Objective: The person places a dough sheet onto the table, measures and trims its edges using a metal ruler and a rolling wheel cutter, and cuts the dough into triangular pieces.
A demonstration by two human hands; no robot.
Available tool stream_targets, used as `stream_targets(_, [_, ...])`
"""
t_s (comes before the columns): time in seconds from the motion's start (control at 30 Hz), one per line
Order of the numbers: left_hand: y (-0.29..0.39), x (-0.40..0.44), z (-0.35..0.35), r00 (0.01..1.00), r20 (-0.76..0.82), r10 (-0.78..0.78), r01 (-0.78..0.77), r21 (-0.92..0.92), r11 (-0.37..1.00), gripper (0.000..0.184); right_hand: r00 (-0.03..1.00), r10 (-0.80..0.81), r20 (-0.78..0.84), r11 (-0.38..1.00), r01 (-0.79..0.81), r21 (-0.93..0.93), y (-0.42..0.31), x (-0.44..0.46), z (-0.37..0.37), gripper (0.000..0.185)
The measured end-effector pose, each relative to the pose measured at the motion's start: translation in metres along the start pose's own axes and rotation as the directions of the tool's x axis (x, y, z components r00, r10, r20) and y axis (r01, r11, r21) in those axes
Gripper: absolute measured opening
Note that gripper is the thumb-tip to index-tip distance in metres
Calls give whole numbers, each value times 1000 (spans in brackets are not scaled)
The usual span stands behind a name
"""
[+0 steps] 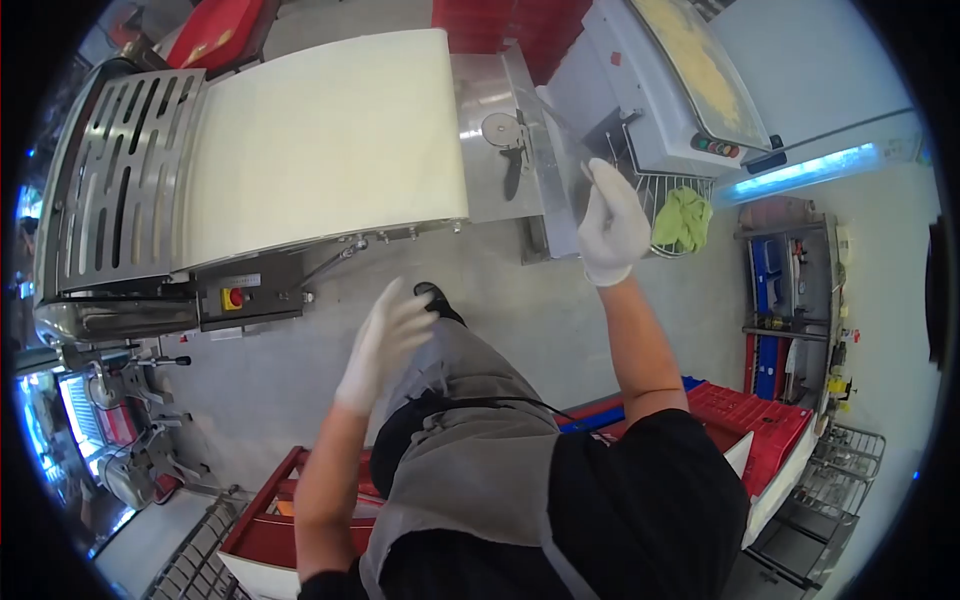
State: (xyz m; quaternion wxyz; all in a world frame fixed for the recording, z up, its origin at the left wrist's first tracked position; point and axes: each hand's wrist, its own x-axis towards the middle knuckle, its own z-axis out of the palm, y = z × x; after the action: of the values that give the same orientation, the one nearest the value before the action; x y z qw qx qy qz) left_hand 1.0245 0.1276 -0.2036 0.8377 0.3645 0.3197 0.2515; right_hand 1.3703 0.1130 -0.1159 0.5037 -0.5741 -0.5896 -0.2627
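Cutter (513, 175) flat on plate (480, 88), left of and apart from right hand (612, 225) — fingers bunched, hold unclear — left hand (388, 338) loosely spread, nothing held, near belt (330, 140).

White gloves (612, 232), cream belt (325, 140), green cloth (683, 219)

Right grip (612, 222) near green cloth (683, 219)

Steel desk (480, 185) adj. to belt (325, 150), on its R; cutter (511, 155) lies on it, blk handle twd person. Wire rack (653, 188) further R of belt, w/ green cloth (684, 218) on it. Grey floor (260, 390) below belt.
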Motion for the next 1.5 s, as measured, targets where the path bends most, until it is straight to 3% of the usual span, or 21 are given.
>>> stream_targets(0.03, [11, 30, 31, 990, 96, -99, 115, -170, 979, 88, 952, -37, 304, 995, 62, -73, -32, 24, -25, 25])
stream_targets(0.07, [14, 62, 48, 959, 255, -123, 203, -316, 927, 92, 811, -41, 583, 982, 139, -125, -63, 33, -50, 28])
stream_targets(0.1, [23, 90, 68, 931, 361, -45, 208, -425, 881, 92, 780, -320, 538, 948, 258, 189, -76, 27, -60, 30])
stream_targets(0.13, [33, 111, 87, 891, 452, 44, 225, -524, 821, 91, 735, -489, 469, 866, 347, 360, -92, 22, -68, 30])
stream_targets(0.2, [99, 109, 132, 968, 222, 120, 23, -552, 834, 81, 602, -714, 359, 683, 482, 550, -126, 14, -84, 31])
stream_targets(0.27, [137, 107, 100, 942, -5, 335, -291, -509, 810, 66, 687, -599, 410, 780, 386, 493, -129, -33, -83, 29])
stream_targets(0.3, [150, 99, 67, 917, 36, 398, -339, -457, 823, 61, 689, -601, 406, 778, 388, 494, -118, -38, -80, 29])
stream_targets(0.33, [158, 85, 40, 886, 76, 458, -392, -405, 826, 56, 657, -547, 518, 797, 219, 564, -104, -39, -75, 31])
stream_targets(0.37, [174, 57, 44, 864, -131, 487, -504, -199, 840, 57, 598, -503, 624, 794, 35, 607, -89, -44, -66, 32])
stream_targets(0.4, [188, 29, 35, 825, -147, 546, -561, -95, 822, 60, 752, -278, 598, 882, -47, 469, -60, -59, -45, 31])
stream_targets(0.47, [209, -25, 22, 711, -293, 640, -617, 177, 767, 64, 755, 304, 581, 870, -468, 154, 11, -64, 23, 35])
stream_targets(0.5, [212, -50, 20, 613, -414, 673, -584, 338, 738, 65, 518, 509, 688, 764, -639, -84, 59, -59, 61, 38])
stream_targets(0.53, [209, -73, 17, 547, -508, 665, -534, 401, 745, 62, 315, 586, 746, 726, -614, -311, 114, -67, 102, 50])
stream_targets(0.6, [193, -117, 2, 374, -653, 659, -472, 477, 741, 60, 143, 673, 725, 693, -466, -551, 200, -107, 174, 65])
stream_targets(0.67, [133, -186, -6, 175, -766, 618, -223, 581, 783, 51, 90, 641, 762, 744, -317, -588, 221, -130, 209, 62])
stream_targets(0.73, [59, -231, 32, 24, -851, 525, -78, 522, 849, 42, 87, 538, 838, 830, -231, -509, 210, -149, 231, 59])
stream_targets(0.87, [-59, -287, 163, -367, -899, 241, -193, 327, 925, 33, 166, 257, 952, 956, -186, -226, 146, -161, 284, 53])
stream_targets(0.93, [-136, -311, 238, -604, -796, -41, -348, 217, 912, 32, 207, 127, 970, 973, -216, -82, 107, -160, 308, 51])
stream_targets(1.03, [-276, -324, 336, -835, -477, -276, -458, 322, 828, 32, 285, -70, 956, 934, -319, 164, 22, -149, 322, 48])
stream_targets(1.2, [-428, -294, 407, -808, -87, -583, -554, 449, 701, 31, 401, -349, 847, 665, -531, 526, -160, -140, 279, 44])
stream_targets(1.5, [-486, -267, 420, -654, -107, -749, -700, 459, 546, 24, 582, -602, 547, 12, -679, 734, -459, -123, 82, 42])
